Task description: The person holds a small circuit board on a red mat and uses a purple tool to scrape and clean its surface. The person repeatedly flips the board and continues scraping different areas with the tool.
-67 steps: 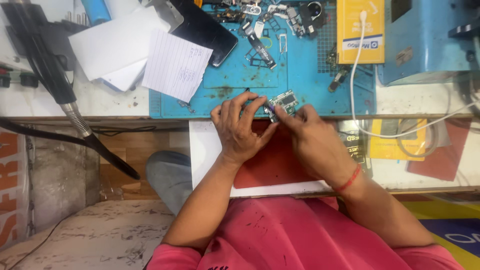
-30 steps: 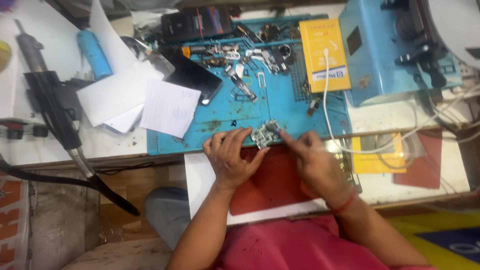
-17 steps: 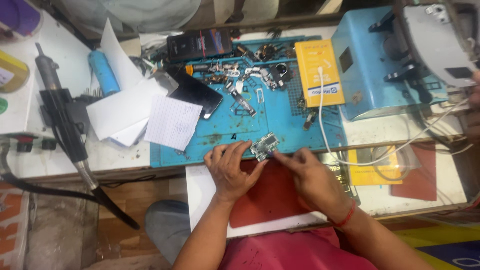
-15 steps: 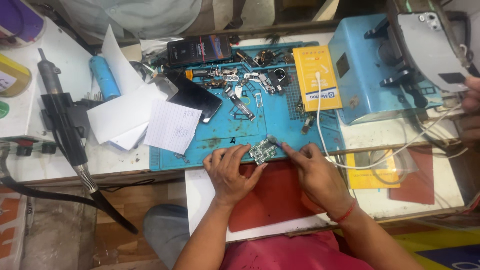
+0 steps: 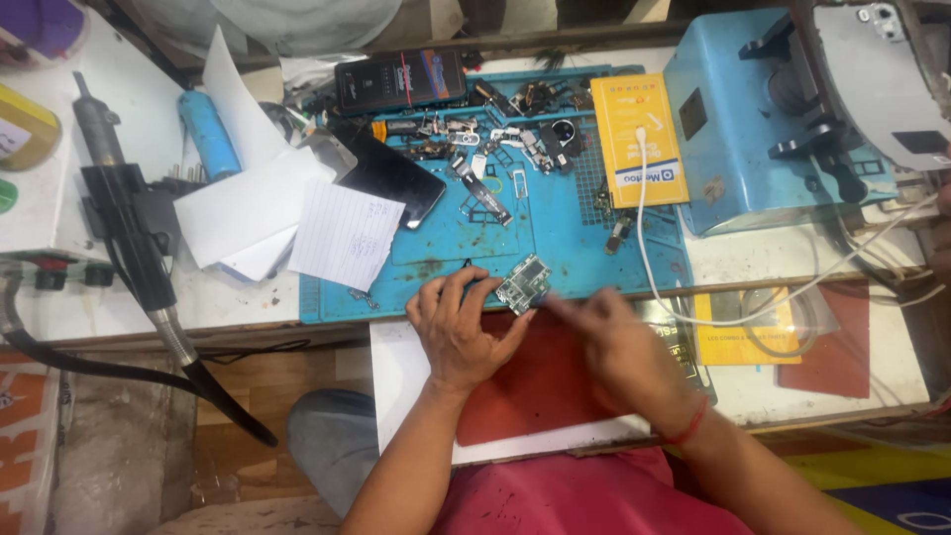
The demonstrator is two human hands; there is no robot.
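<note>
Left hand (image 5: 458,332): fingertips pinch the near-left edge of the circuit board (image 5: 523,284); grip clamped on it, same hold as half a second ago.
Circuit board: small, greenish, tilted, at the near edge of the blue mat (image 5: 436,253), just above the red pad (image 5: 535,381). Sits a touch higher than before.
Right hand (image 5: 619,347): motion-blurred, fingers pointing at the board's right corner. Can't tell whether the grip is apart or together, or whether it touches the board. Earlier it was sharp and fingertips were on the board.
Wrist: red band (image 5: 690,428) on the right arm.
Mat clutter: black phone (image 5: 391,180), loose metal parts (image 5: 475,159), yellow box (image 5: 637,139) with a white cable (image 5: 644,238) running off it. None shifted.
Left of bench (image 5: 228,297): lined paper (image 5: 347,236), blue cylinder (image 5: 208,134), black hot-air handle (image 5: 124,218) with hose.
Right of bench: blue machine (image 5: 763,129).
View: camera has tilted up over the last two seconds, so more of the far bench shows now.
</note>
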